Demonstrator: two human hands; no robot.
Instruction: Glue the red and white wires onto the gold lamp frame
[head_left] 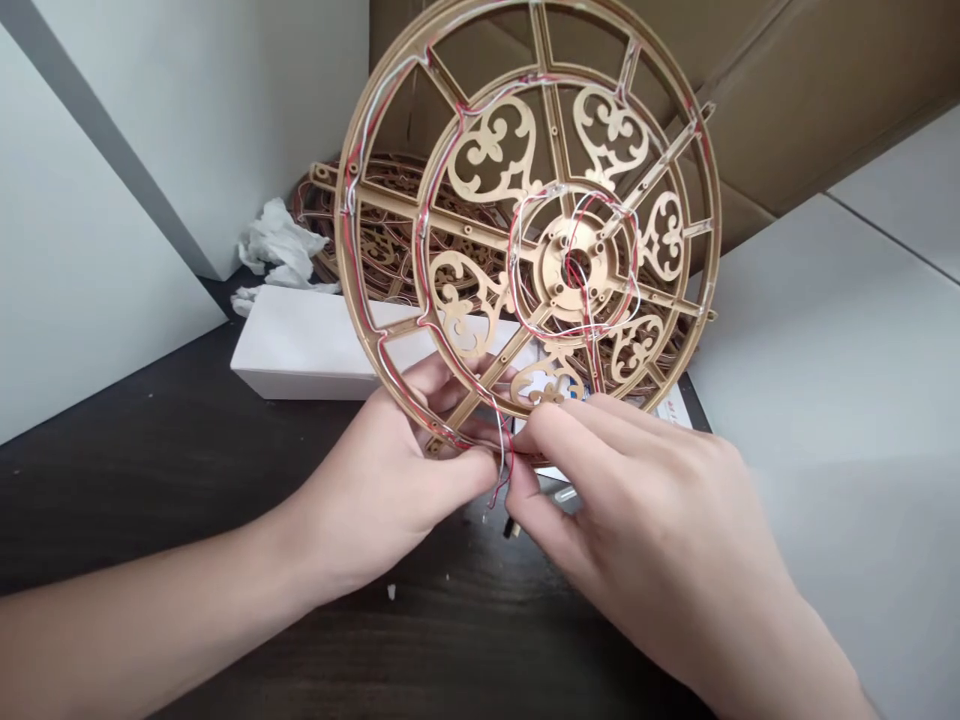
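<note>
A round gold-coloured openwork frame (pixel 555 130) with spokes, rings and scroll ornaments is held up, tilted, above the dark table. Red and white wires (pixel 442 345) run along its rings, and more loop around the hub. My left hand (pixel 405 470) grips the lower left rim, its thumb in front and fingers behind. My right hand (pixel 630 500) is closed at the bottom rim, thumb and forefinger pinched beside the loose wire ends (pixel 498 470) that hang over the edge. Whether its fingertips hold a wire or the rim itself is hard to make out.
Similar wired frames (pixel 397 230) lie stacked behind. A white box (pixel 307 345) stands at the back left with crumpled white tissue (pixel 281 245) beyond it. White panels rise at left and right, and brown cardboard (pixel 817 100) closes off the back. Small scraps lie on the dark table (pixel 315 640).
</note>
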